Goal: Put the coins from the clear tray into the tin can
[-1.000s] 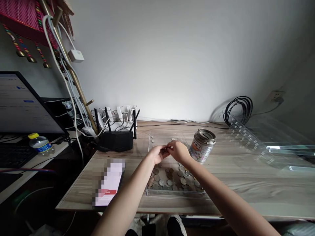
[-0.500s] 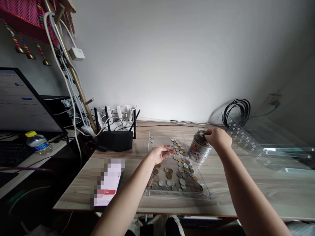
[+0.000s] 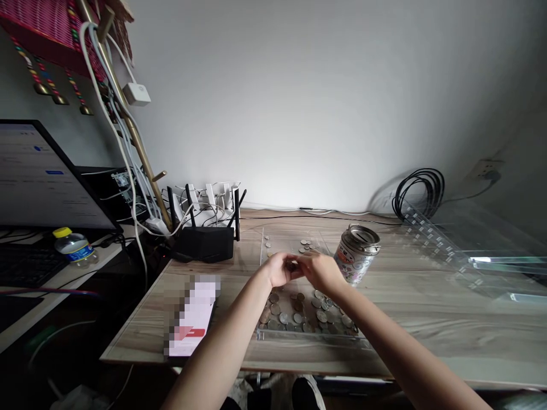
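Coins (image 3: pixel 299 310) lie scattered in the clear tray (image 3: pixel 307 336) nearest me, many left. Above them my left hand (image 3: pixel 280 269) cups a few coins; my right hand (image 3: pixel 318 270) pinches one from it. Beyond stands the coin-bank tin (image 3: pixel 356 260), slot up.
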`<control>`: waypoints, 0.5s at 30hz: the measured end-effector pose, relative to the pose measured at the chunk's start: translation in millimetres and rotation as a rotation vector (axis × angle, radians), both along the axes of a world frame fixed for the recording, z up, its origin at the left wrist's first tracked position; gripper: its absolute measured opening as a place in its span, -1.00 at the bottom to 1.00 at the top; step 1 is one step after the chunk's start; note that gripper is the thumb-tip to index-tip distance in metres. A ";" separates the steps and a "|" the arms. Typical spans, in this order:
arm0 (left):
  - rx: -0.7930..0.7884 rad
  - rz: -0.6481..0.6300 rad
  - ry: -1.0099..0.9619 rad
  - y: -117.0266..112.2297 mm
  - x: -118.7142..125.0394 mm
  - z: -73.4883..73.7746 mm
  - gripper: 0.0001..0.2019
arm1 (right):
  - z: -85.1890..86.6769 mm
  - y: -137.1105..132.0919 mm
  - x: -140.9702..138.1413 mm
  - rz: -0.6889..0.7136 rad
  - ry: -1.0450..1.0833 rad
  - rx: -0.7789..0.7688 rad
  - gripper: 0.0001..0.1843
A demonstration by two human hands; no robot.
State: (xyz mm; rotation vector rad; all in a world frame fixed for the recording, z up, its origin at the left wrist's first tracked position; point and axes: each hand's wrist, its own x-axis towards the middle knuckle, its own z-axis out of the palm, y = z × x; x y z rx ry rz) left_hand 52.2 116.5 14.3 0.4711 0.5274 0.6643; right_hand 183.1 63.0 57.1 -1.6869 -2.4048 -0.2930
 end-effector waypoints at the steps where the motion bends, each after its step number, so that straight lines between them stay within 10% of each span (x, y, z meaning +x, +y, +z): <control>1: 0.020 -0.014 -0.016 -1.0 -0.5 0.6 -0.86 | 5.7 1.7 10.7 -0.064 0.038 0.061 -0.72; 5: 0.065 -0.010 -0.014 -3.7 -2.6 1.4 -0.75 | 37.0 13.0 75.6 -0.496 0.184 0.355 -0.67; 8: 0.066 0.006 0.027 -3.6 -2.9 0.8 -0.71 | 52.3 22.6 114.8 -0.688 0.195 0.224 -0.71; 15: 0.046 0.046 -0.014 -2.3 -2.8 1.4 -0.83 | 39.5 13.6 76.1 -0.437 0.212 0.341 -0.65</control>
